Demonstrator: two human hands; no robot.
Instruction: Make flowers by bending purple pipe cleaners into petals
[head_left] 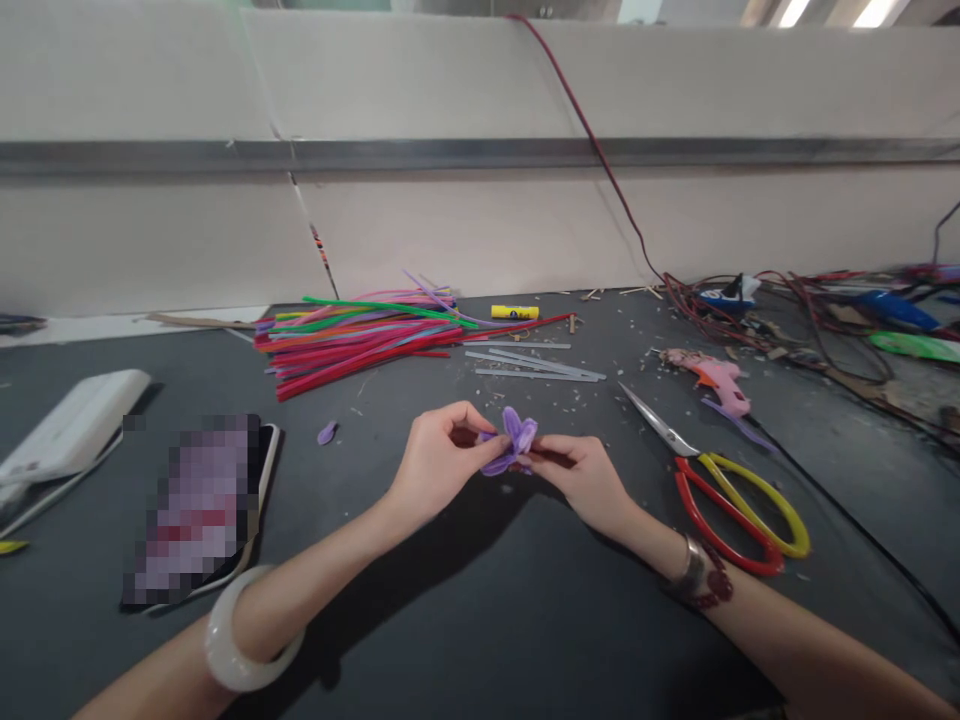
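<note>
Both hands pinch purple flower, yellow tube bhnd, contents hidden

The camera sits on my head and looks forward and down, facing twelve o'clock across the dark tabletop to the pale wall. It is fairly near my left hand and right hand, which fall just below the view's centre, toward six; my left forearm crosses at eight o'clock and my right forearm at four.
</note>
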